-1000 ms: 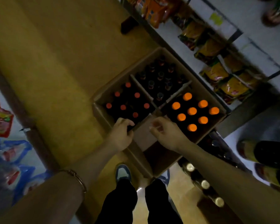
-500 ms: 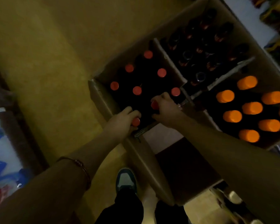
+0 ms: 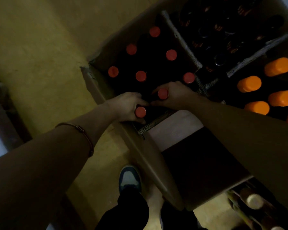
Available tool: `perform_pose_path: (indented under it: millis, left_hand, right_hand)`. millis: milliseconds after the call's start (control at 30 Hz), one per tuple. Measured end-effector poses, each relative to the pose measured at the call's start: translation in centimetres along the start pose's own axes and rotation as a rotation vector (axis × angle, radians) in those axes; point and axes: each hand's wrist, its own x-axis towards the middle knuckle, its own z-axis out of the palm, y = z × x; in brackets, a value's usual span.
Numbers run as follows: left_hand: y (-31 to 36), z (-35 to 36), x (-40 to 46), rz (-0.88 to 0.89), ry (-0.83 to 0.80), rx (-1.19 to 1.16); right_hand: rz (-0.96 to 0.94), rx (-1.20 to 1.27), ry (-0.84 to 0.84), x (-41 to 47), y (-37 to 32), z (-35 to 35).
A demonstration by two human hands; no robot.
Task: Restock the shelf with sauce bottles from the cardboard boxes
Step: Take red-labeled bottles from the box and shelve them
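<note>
A divided cardboard box [image 3: 96, 90] lies on the floor below me. Its left compartment holds several dark sauce bottles with red caps [image 3: 140, 76]. My left hand [image 3: 126, 106] grips the neck of the nearest red-capped bottle [image 3: 140, 112] at the compartment's near edge. My right hand [image 3: 175, 95] grips the neck of another red-capped bottle [image 3: 162, 94] just beyond it. Both hands sit close together, almost touching. The bottles' bodies are lost in the dark box.
Bottles with orange caps [image 3: 249, 83] fill the right compartment and dark-capped bottles [image 3: 219, 60] the far one. The near compartment [image 3: 198, 160] shows a bare bottom. My shoe [image 3: 129, 179] stands by the box's near wall. More bottles [image 3: 254, 199] lie at the lower right.
I have leaned in closer over the box. Both hands have gone from the divider down to two red caps and have closed round those bottle necks.
</note>
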Motion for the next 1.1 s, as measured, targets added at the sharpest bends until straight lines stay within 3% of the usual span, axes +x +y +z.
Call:
perform_pose_path:
  millis: [267, 433, 567, 833, 1100]
  left_hand:
    - [-0.3, 0.8, 1.1, -0.09, -0.115, 0.272]
    - [-0.2, 1.0, 1.5, -0.049, -0.093, 0.105]
    - [0.3, 1.1, 0.3, -0.009, 0.095, -0.203]
    - [5.4, -0.5, -6.9, -0.134, 0.522, -0.783]
    - [13.4, -8.8, -14.2, -0.129, 0.755, -0.886]
  right_hand:
    - [-0.02, -0.239, 0.122, -1.3, 0.5, 0.9]
    - [-0.003, -0.164, 0.195, -1.6, 0.6, 0.9]
    - [0.004, -0.051, 0.235, -3.6, -0.5, 0.5]
    - [-0.033, 0.101, 0.311, -10.0, -5.5, -4.5]
    - [-0.073, 0.341, 0.559, -21.1, -12.0, -12.4]
